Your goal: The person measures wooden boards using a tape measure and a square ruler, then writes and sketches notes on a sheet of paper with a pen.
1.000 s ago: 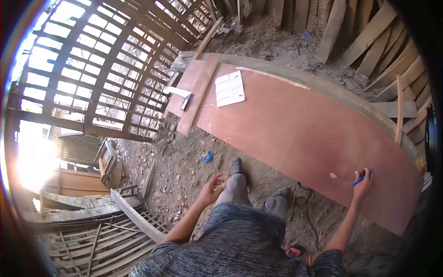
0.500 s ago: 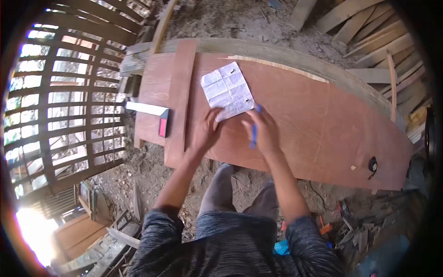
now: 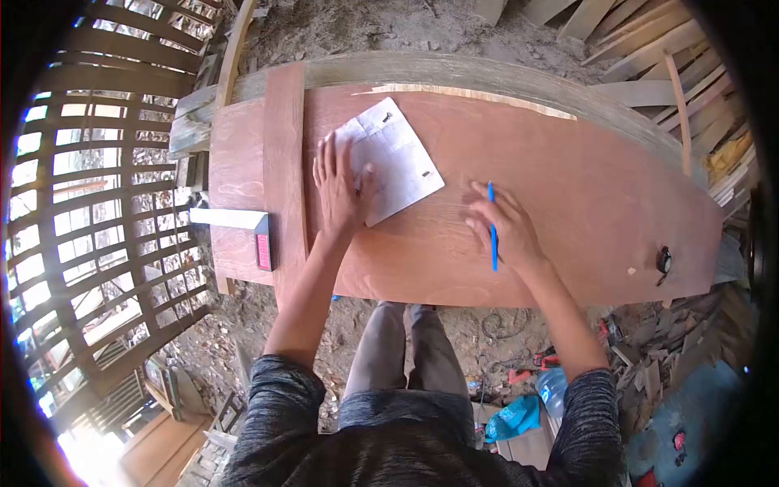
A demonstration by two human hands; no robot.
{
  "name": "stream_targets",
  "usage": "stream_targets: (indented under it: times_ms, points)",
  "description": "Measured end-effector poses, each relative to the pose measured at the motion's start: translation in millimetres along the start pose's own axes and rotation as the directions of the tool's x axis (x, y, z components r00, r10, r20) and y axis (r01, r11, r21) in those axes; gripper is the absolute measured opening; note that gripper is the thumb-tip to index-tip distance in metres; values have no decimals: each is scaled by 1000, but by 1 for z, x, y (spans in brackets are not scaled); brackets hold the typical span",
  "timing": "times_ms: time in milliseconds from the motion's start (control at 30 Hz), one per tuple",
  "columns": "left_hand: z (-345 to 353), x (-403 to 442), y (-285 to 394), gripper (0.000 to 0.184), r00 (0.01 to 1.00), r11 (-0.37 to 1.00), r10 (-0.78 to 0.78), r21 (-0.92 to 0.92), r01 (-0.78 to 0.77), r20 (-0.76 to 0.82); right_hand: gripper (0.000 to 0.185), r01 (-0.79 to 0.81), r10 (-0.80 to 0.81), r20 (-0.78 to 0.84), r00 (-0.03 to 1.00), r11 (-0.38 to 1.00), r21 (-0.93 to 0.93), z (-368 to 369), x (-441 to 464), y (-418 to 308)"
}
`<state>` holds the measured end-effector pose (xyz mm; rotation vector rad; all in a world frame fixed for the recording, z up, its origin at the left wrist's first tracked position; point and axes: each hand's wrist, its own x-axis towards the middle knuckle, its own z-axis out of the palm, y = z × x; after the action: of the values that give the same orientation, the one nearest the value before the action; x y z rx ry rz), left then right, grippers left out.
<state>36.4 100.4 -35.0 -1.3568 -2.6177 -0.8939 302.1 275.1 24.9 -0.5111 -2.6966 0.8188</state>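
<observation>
A creased white sheet of paper [image 3: 399, 162] lies on the reddish plywood board [image 3: 503, 154], with two small dark pieces on it, perhaps screws. My left hand [image 3: 338, 191] rests over the paper's left side, fingers spread. To the right of the sheet, above the bare plywood, my right hand [image 3: 507, 223] holds a blue pen [image 3: 493, 247] between its fingers. A flat wooden strip [image 3: 284, 146] crosses the board left of my left hand. Beyond the strip lies a try square [image 3: 235, 217] with a pale blade and a dark and red handle.
A small black tape measure [image 3: 664, 260] sits at the board's right end. A thick grey timber [image 3: 454, 69] runs along the far edge. Slatted fencing [image 3: 105, 162] stands at left, and stacked wood strips [image 3: 665, 49] fill the far right. Scraps and a blue cloth [image 3: 513, 418] lie below.
My left hand has moved from the paper's near edge up onto its left side and spread out. My right hand has drawn away from the paper to the right, still with the pen.
</observation>
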Motion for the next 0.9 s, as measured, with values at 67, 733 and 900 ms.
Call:
stream_targets:
  times_ms: [67, 733, 900]
  points:
    - [10, -2, -7, 57, 999, 997, -30, -66, 27, -41, 28, -153, 157, -93, 983, 987, 49, 16, 8, -14]
    - [5, 0, -7, 85, 996, 986, 54, -160, -43, 65, 6, -427, 426, 59, 903, 873, 236, -27, 16, 26]
    - [-1, 1, -2, 89, 944, 959, 277, -114, -260, 179, 7, -379, 342, 254, 905, 919, 112, -83, 19, 67]
